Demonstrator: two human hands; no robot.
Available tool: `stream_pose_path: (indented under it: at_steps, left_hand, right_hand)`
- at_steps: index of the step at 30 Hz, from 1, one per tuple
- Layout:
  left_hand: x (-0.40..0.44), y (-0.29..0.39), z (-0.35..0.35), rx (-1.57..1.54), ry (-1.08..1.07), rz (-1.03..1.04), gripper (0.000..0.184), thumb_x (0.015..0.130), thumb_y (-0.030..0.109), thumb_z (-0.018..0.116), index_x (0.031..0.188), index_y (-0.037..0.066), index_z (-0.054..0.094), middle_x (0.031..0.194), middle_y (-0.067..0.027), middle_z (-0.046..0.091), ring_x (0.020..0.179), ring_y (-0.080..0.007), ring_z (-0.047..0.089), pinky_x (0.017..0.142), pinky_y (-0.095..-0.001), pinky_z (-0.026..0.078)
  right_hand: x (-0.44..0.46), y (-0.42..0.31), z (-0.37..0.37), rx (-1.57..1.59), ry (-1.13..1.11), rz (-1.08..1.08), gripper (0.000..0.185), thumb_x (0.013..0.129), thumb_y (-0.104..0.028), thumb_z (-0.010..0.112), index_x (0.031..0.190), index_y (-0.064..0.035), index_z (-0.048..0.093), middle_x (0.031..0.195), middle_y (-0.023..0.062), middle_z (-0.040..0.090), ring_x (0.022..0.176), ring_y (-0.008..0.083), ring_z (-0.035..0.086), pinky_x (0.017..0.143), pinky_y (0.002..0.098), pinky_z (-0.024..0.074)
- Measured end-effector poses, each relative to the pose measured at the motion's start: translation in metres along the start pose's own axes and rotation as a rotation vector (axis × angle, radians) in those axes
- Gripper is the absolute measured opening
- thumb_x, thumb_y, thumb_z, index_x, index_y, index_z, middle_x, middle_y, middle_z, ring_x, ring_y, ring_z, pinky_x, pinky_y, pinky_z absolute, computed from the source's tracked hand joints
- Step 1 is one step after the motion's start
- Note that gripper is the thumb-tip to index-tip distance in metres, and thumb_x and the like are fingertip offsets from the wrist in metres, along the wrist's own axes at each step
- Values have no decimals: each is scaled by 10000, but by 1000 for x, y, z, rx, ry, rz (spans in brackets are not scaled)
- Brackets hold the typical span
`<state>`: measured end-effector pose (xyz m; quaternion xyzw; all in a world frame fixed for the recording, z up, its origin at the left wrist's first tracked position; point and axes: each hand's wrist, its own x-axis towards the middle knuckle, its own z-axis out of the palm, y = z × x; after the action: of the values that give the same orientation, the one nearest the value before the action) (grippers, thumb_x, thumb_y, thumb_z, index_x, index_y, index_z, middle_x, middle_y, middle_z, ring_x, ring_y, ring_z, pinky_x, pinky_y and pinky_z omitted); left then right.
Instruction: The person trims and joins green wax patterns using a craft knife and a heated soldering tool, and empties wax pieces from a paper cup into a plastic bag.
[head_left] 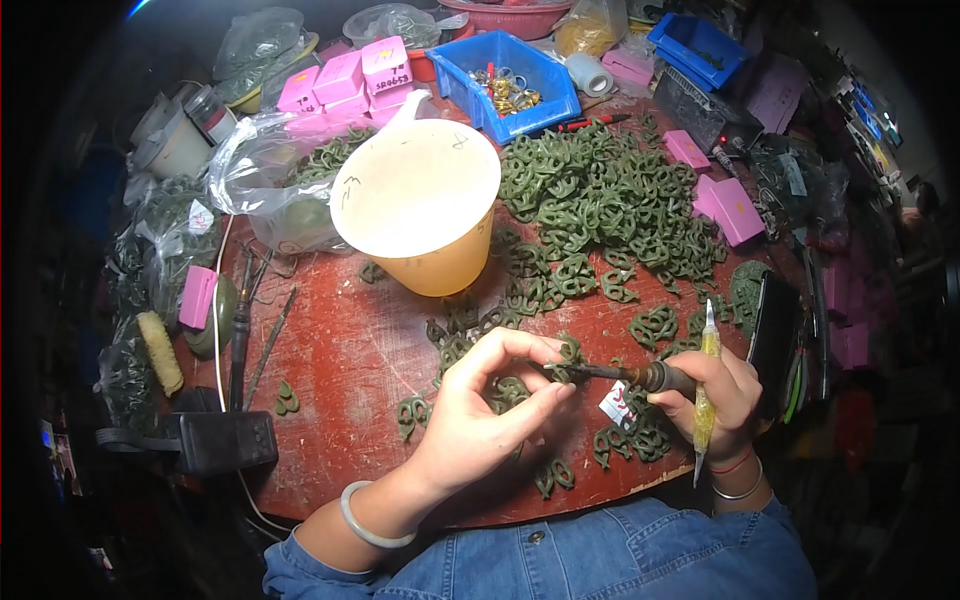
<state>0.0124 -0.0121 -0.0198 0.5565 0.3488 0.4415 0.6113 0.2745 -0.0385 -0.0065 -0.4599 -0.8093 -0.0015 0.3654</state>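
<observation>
My left hand (480, 400) pinches a small dark green looped piece (568, 358), wax-like in look, between thumb and forefinger. In my right hand (728, 398) is a soldering iron (655, 377), its thin tip touching or very close to that piece. A yellow-handled carving tool (706, 400) with a pointed metal end is tucked upright between the right fingers. Under and around both hands lie more green looped pieces (640, 440). A small white paper tag (617, 404) with red marks rests below the iron.
A yellowish plastic tub (440, 265) stands beyond my left hand. Behind it are a large heap of green pieces (610, 200), a blue bin (470, 60) of metal rings and pink blocks (340, 78). A black box (228, 440) sits left; a phone (774, 325) is at right.
</observation>
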Motion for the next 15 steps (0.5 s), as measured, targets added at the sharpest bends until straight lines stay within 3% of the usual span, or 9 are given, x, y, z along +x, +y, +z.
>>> stream_pose_path:
  at_steps: [15]
  left_hand:
    - [0, 1, 0, -11, 12, -8, 254, 861, -30, 713, 1078, 15, 590, 1165, -105, 608, 862, -85, 613, 826, -257, 505]
  right_hand:
    - [1, -2, 0, 20, -9, 16, 327, 797, -328, 820, 911, -63, 666, 699, 48, 608, 556, 200, 582, 499, 317, 454]
